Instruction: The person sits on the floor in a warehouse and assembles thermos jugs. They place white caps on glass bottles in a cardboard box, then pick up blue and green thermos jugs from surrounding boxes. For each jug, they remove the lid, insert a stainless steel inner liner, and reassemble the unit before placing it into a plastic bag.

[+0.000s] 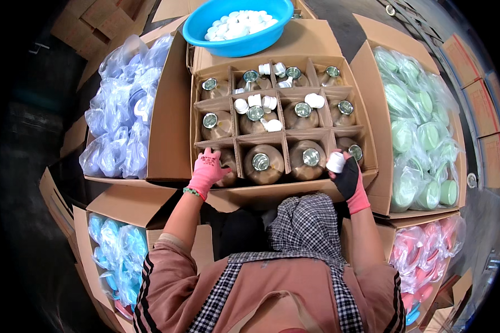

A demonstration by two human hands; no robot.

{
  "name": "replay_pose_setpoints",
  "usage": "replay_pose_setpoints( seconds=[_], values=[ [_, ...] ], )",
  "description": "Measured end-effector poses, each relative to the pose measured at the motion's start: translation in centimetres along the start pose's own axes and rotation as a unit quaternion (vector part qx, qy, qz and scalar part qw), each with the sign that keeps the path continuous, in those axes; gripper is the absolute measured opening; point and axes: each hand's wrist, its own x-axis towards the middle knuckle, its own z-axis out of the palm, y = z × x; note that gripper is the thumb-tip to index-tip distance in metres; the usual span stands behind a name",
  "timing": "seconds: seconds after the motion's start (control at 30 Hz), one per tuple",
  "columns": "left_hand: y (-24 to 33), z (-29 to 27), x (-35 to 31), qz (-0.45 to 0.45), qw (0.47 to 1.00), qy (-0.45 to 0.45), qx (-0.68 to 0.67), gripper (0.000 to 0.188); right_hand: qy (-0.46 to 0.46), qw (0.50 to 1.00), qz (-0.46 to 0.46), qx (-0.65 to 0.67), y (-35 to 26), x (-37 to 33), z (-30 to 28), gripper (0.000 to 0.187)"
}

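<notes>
An open cardboard box (272,192) with cardboard dividers stands before me, a clear round-bodied bottle in each compartment. My left hand (207,171), in a pink glove, reaches into the near-left compartment. Its fingers are spread over the bottle (228,166) there, and the bottle's mouth is hidden. Over the near-right corner, my right hand (348,180) in a black-and-pink glove pinches a white cap (335,162). Just beyond that cap is an uncapped bottle (355,152). Several loose white caps (255,101) lie among the middle and far bottles.
A blue basin (240,48) of white caps sits at the box's far edge. Open boxes flank me, holding bagged lilac (122,105), green (422,133), blue (118,252) and pink (424,252) plastic items. Cardboard cartons (480,105) are stacked at the far right.
</notes>
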Motion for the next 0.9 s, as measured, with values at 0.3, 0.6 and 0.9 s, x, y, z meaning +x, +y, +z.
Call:
replay_pose_setpoints(
  seconds=[0.3,0.6,0.9],
  values=[
    [-1.2,2.9,-0.2,0.056,0.987,0.144,0.040,0.046,-0.039,0.478,-0.234,-0.846,0.7,3.1,3.9,0.032],
    [10.1,-3.8,5.6,0.198,0.967,0.125,-0.102,0.048,-0.186,0.307,-0.162,-0.919,1.3,5.9,6.8,0.053],
    [10.3,0.0,12.6,0.149,0.934,-0.095,-0.311,0.082,-0.101,0.378,-0.126,-0.912,3.7,6.9,5.3,0.045]
  ],
)
